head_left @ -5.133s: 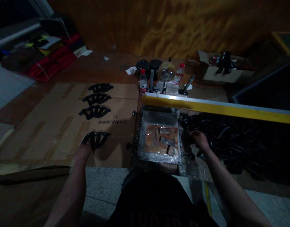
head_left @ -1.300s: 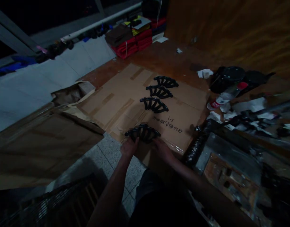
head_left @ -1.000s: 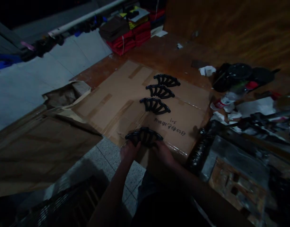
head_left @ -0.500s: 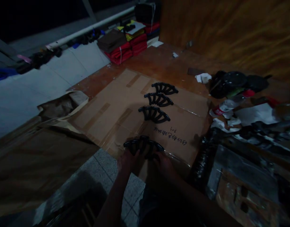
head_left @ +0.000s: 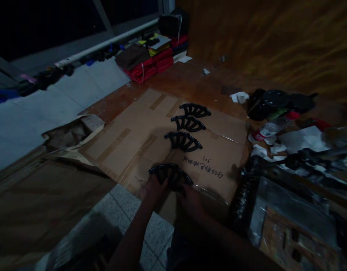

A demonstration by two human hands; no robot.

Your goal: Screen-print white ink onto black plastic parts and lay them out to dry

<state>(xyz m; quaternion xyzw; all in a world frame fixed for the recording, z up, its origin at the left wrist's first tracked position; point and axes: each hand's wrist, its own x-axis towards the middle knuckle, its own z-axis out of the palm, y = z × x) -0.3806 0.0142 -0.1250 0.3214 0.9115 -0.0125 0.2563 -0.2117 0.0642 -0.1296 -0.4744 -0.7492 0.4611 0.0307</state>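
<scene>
A black fan-shaped plastic part lies at the near edge of a flattened cardboard sheet. My left hand grips its left end and my right hand holds its right end, fingers curled on it. Three more parts of the same shape lie in a row beyond it: one, another and the farthest. The light is dim.
To the right stand a metal jig plate, a fallen water bottle, black containers and white papers. Red and brown stacked goods sit far back. Crumpled cardboard lies at left above grey floor tiles.
My right hand left the pile of black parts at right and joined the left hand on the nearest part. My view swung left, and both hands stay on the part.
</scene>
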